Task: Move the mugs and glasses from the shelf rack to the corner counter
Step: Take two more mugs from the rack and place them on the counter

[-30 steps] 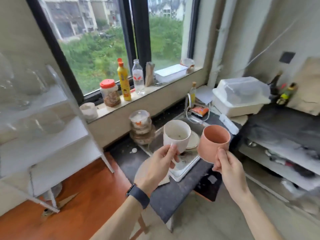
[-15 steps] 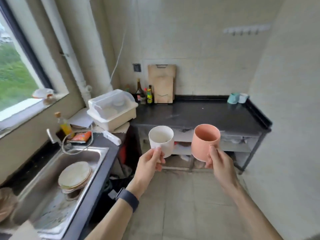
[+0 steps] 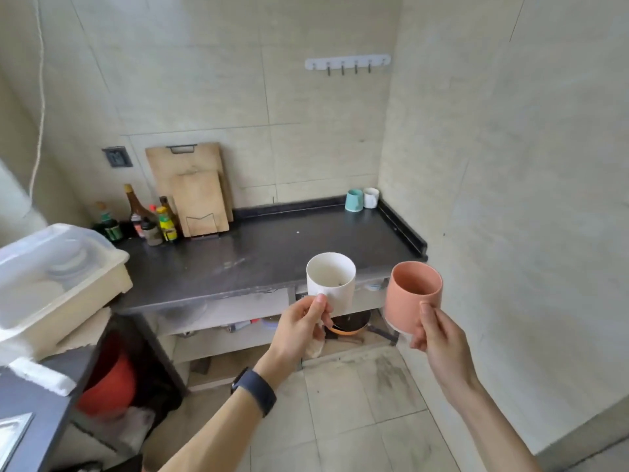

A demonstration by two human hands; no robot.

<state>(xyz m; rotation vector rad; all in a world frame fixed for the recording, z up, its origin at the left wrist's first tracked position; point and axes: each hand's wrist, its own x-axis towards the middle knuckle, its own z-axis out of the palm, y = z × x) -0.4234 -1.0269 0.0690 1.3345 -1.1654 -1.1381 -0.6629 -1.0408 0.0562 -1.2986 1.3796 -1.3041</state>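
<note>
My left hand grips a white mug by its near side, held upright in front of the dark corner counter. My right hand grips a salmon-pink mug, also upright, just off the counter's front right corner. At the counter's far right corner stand a teal mug and a small white mug, side by side against the wall. The shelf rack is out of view.
Two wooden cutting boards lean on the back wall beside several sauce bottles. A lidded plastic dish box sits at left. Under the counter a shelf holds a pan. A hook rail hangs above. Tiled floor lies below.
The view has swung right from the window and sink to the corner counter. Both hands carried their mugs along and are closer to the counter now.
</note>
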